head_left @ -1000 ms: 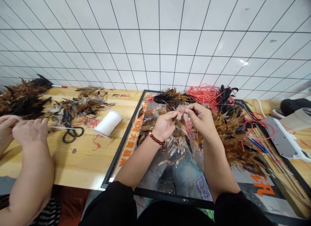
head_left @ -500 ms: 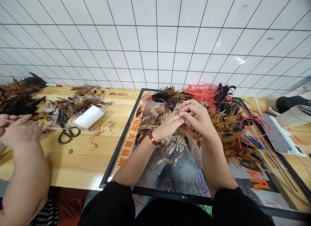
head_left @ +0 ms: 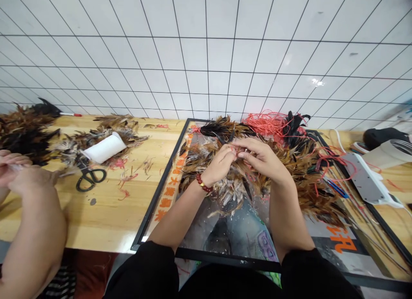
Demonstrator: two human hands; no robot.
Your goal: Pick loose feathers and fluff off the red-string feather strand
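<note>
My left hand [head_left: 220,165], below a red bead bracelet [head_left: 204,184], is closed with its fingertips against those of my right hand. Dark feathers [head_left: 222,139] stick up just beyond the left fingers and seem to be held there. My right hand [head_left: 261,158] is closed in a pinch; a bit of red shows between the fingertips, too small to name. Under both hands lies a loose pile of brown and grey feathers [head_left: 231,194]. Behind them rests a bundle of black-brown feathers [head_left: 214,128] tied with red at its left end.
A tangle of red string [head_left: 265,124] lies at the back. To the right are a blue-handled tool [head_left: 337,188] and a power strip [head_left: 365,179]. Black scissors [head_left: 91,179] and a white roll [head_left: 105,148] lie left, near a co-worker's hands [head_left: 24,176]. A black-framed board [head_left: 154,183] lies underneath.
My fingers have drawn closer, the right hand lower and flatter over the left fingertips. The white roll has shifted left and turned. The co-worker's hands have moved slightly.
</note>
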